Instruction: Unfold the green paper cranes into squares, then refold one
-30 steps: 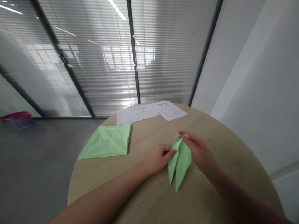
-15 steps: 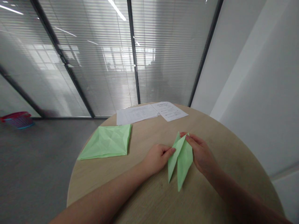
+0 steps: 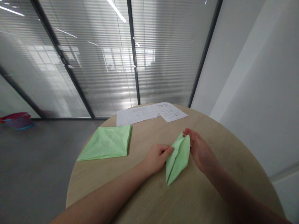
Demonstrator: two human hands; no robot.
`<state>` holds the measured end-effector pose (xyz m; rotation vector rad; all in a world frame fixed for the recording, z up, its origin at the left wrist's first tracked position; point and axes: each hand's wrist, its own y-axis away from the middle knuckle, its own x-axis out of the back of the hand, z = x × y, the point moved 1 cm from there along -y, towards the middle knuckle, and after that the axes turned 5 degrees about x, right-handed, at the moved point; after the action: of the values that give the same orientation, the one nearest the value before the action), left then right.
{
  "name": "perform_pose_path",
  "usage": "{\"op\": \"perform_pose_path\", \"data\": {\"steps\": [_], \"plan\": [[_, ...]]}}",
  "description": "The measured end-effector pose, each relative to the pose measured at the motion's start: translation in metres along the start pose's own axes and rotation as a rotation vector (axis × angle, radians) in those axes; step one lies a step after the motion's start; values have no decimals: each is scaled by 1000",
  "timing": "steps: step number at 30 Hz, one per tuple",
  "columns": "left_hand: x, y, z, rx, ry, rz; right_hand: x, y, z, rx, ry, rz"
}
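Note:
A light green paper [image 3: 182, 157], folded into a narrow pointed shape, is held above the tabletop with its long tip toward me. My left hand [image 3: 158, 157] pinches its left edge between thumb and forefinger. My right hand [image 3: 201, 151] is at the paper's upper right edge, its fingers loosely extended and partly hidden behind it; they do not appear to grip it. To the left lies a larger green folded sheet [image 3: 112, 141], flat and creased, near the table's left edge.
White printed sheets [image 3: 137, 114] overlap at the far side of the round wooden table [image 3: 144, 193]. A red and blue basket [image 3: 20, 120] stands on the grey floor at the far left. Glass panels with blinds rise behind the table, and a white wall is at the right.
The two lower points of the folded paper have come together into one shape. My right hand has loosened its pinch at the top and moved behind the right edge; my left hand keeps its hold.

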<state>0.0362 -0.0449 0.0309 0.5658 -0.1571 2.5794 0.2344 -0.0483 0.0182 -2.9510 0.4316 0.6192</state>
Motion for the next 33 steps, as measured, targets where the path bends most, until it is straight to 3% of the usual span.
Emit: {"op": "perform_pose_path", "data": {"steps": [5,9,13,17,26,33], "plan": [[3,-4,-4,38,186,158,-6,2,7,-136,15,-312],[8,-6,-6,56,115,285,-13,17,12,-143,32,-462],[11,-6,-8,50,-21,334,-16,24,15,-103,129,-477],[11,-7,-8,29,-73,309,-17,23,17,-120,184,-512],[10,-10,-9,70,314,214,-19,24,14,-72,217,-595],[13,-9,-10,93,253,316,-13,27,15,-46,323,-498]]}}
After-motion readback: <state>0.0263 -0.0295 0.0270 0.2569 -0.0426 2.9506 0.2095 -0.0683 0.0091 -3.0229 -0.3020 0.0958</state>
